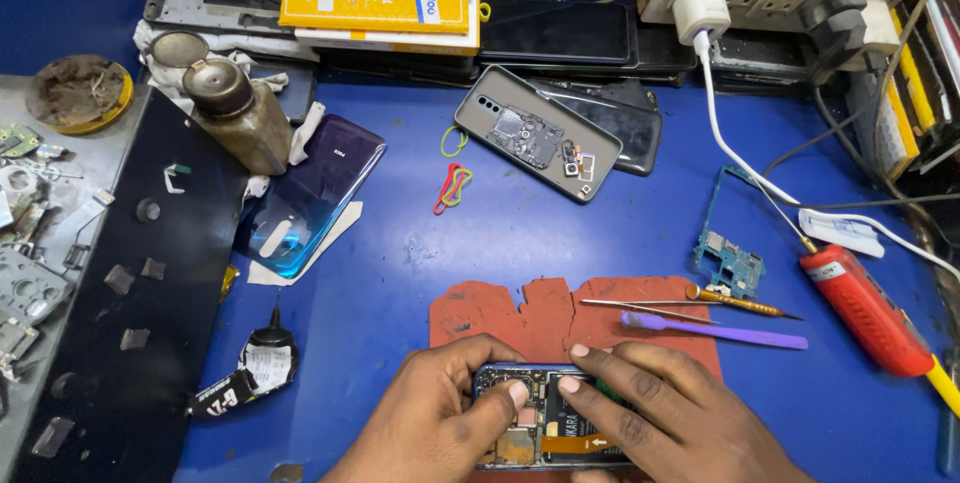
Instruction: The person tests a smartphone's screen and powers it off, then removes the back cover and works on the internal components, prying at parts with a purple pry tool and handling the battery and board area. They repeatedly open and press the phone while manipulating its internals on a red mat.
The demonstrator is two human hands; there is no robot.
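Opened phone [545, 423] is lying near centre on the red mat [600, 318]. Left hand [440, 413] and right hand [640, 408] are grasping its edges; exposed internals look fragile, so edge-holding seems safest.

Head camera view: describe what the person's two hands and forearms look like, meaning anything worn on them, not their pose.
Both are bare. The left hand and the right hand wear no gloves, and no rings, watch or wristband show on either. No sleeve reaches the visible parts of the forearms, which run off the bottom edge of the picture. The fingernails are short and unpainted.
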